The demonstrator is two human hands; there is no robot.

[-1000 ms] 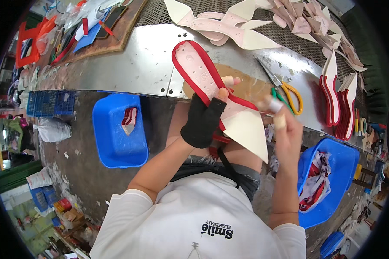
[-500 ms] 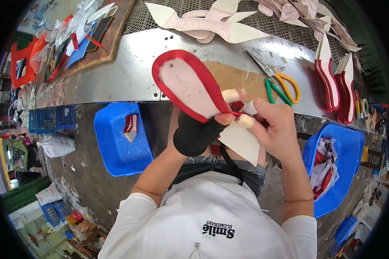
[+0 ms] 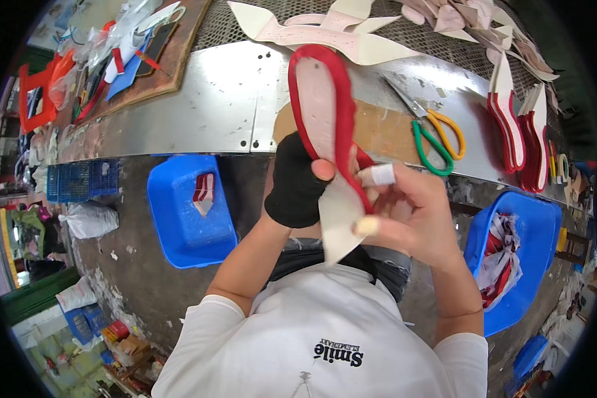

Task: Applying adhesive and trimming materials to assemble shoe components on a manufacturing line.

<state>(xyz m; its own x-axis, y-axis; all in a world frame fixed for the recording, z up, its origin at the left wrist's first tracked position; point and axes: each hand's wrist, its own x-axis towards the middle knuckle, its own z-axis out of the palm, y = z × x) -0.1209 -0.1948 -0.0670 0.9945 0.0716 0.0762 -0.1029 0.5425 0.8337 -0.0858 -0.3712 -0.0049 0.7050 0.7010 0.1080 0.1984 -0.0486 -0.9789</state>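
Note:
My left hand, in a black fingerless glove, grips a pale pink, red-edged piece of leather-like material. Its rounded end points up and away, while a cream pointed tail hangs toward my lap. My left thumb presses on its face. At the piece's right side, my right hand has curled fingers on the red edging near the tail. White tape wraps one right finger and a yellowish cover sits on the thumb tip. The hidden fingertips of both hands are behind the piece.
Green-and-orange-handled scissors lie on the metal table beside a brown sheet. Stacked red-edged pieces are at right, pale pieces on the far mesh. A blue tub stands left, another blue tub right.
The piece has turned more upright, its rounded end swinging right and up. My right fingers have spread from their pinch and shifted lower along its edge.

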